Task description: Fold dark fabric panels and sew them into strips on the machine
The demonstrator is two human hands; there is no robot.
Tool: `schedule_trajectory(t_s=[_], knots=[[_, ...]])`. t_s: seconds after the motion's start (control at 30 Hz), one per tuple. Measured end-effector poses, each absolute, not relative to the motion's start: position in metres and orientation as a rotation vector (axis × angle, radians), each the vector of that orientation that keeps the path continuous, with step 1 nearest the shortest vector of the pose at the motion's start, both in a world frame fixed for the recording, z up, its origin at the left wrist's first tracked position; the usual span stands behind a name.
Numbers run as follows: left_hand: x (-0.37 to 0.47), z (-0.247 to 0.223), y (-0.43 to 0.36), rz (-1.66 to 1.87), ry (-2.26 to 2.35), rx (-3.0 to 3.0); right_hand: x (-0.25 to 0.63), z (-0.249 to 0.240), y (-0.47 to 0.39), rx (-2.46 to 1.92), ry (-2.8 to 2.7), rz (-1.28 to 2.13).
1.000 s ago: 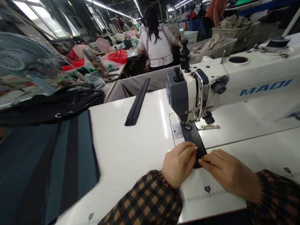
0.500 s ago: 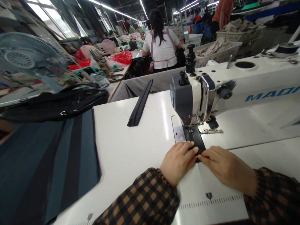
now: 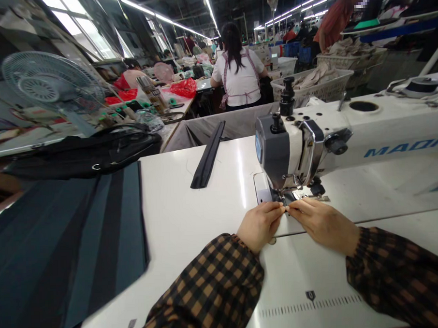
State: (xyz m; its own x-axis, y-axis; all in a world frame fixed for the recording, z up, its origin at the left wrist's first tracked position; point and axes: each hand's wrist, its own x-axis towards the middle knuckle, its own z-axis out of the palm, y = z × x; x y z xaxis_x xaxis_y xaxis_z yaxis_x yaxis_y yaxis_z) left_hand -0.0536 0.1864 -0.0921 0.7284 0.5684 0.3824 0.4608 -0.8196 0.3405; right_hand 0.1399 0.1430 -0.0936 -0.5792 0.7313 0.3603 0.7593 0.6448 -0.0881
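A dark fabric strip (image 3: 288, 197) lies under the presser foot of the white sewing machine (image 3: 395, 132). Both of my hands pinch its near end, close in front of the needle area. My left hand (image 3: 261, 224) is closed, with thumb and forefinger at the strip's left corner. From the other side my right hand (image 3: 325, 223) grips the same edge, its fingertips almost touching the left ones. The fingers cover much of the strip, so only a short piece shows between them and the foot.
A folded black strip (image 3: 208, 157) lies left of the machine on the white table (image 3: 182, 233). Dark blue fabric panels (image 3: 109, 236) and a black bag-like item (image 3: 80, 155) take up the left side. Beyond are a fan (image 3: 48, 87), a co-worker (image 3: 239, 76) and a basket (image 3: 319, 84).
Both hands have moved forward, closer to the needle, with the strip's near end. Less of the strip shows in front of the foot. The camera view has shifted slightly.
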Motion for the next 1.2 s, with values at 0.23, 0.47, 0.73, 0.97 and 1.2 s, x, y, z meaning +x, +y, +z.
schedule_trajectory(t_s=[0.23, 0.47, 0.73, 0.97, 1.2], knots=[[-0.055, -0.085, 0.189, 0.655, 0.753, 2.625, 0.149, -0.102, 0.142, -1.168, -2.34, 0.018], [-0.056, -0.084, 0.191, 0.596, 0.757, 2.727, 0.147, -0.098, 0.14, -1.229, -2.426, -0.125], [-0.055, -0.087, 0.197, 0.544, 0.87, 2.761, 0.141, -0.094, 0.146, -1.384, -2.451, -0.184], [-0.052, -0.087, 0.206, 0.582, 0.953, 2.704, 0.143, -0.097, 0.149, -1.343, -2.339, -0.166], [-0.053, -0.085, 0.202, 0.586, 0.939, 2.686, 0.147, -0.098, 0.146, -1.383, -2.167, -0.127]])
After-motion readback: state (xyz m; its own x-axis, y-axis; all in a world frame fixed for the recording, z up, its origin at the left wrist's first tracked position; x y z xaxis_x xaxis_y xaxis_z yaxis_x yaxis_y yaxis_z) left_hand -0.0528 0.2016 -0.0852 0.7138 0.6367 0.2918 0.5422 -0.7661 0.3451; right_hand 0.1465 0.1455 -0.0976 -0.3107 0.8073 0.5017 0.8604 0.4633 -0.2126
